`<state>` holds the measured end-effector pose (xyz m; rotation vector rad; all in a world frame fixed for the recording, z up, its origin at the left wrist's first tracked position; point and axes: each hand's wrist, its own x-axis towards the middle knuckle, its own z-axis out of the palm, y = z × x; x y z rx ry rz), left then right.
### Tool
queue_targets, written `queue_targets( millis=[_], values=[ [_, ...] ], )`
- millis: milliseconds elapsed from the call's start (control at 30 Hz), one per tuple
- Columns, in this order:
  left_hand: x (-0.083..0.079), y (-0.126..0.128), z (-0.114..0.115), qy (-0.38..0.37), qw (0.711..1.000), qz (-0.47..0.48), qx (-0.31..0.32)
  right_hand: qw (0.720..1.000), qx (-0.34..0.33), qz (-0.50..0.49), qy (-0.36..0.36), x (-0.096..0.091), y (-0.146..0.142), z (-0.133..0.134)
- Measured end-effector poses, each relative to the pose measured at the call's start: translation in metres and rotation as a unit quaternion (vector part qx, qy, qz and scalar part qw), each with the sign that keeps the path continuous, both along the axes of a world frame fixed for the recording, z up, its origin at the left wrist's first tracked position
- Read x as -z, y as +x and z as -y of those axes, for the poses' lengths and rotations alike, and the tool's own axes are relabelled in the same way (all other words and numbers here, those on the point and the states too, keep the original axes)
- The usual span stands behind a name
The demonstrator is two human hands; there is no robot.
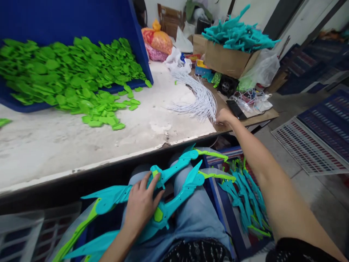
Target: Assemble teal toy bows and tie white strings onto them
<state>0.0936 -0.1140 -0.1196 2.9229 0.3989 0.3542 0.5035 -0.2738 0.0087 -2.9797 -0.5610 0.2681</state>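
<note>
Two turquoise toy bows lie across my lap, each with lime-green tips and a green piece at its middle. My left hand [141, 200] is laid over the upper toy bow [177, 165], its fingers and thumb around the middle part. Just below it rests the lower toy bow [180, 198]. My right arm reaches out to the table edge. There my right hand [224, 116] has its bent fingers closed at the end of a bundle of white strings [201, 96]; the fingertips are partly hidden.
A blue bin [144, 47] tipped on the white table [147, 134] spills green plastic pieces [81, 72]. Behind the strings, a cardboard box [226, 58] holds turquoise parts. A dark phone-like slab [236, 109] lies near my right hand. More bows [242, 193] are stacked right of my legs.
</note>
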Motion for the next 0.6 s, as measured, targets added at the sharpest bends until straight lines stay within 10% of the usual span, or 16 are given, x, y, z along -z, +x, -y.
queue_targets(
  millis=[167, 300, 600],
  values=[
    [-0.002, -0.001, -0.002, 0.02, 1.0, -0.008, 0.009, 0.978, 0.028, -0.153, 0.137, 0.009, -0.028, 0.068],
    [0.0, 0.0, -0.002, 0.023, 0.999, -0.008, 0.024, 0.889, 0.086, -0.321, 0.316, 0.032, -0.07, 0.123],
    [-0.026, 0.012, 0.008, 0.012, 0.996, 0.07, 0.05, 0.856, 0.138, -0.277, 0.415, 0.053, -0.106, 0.166]
  ],
)
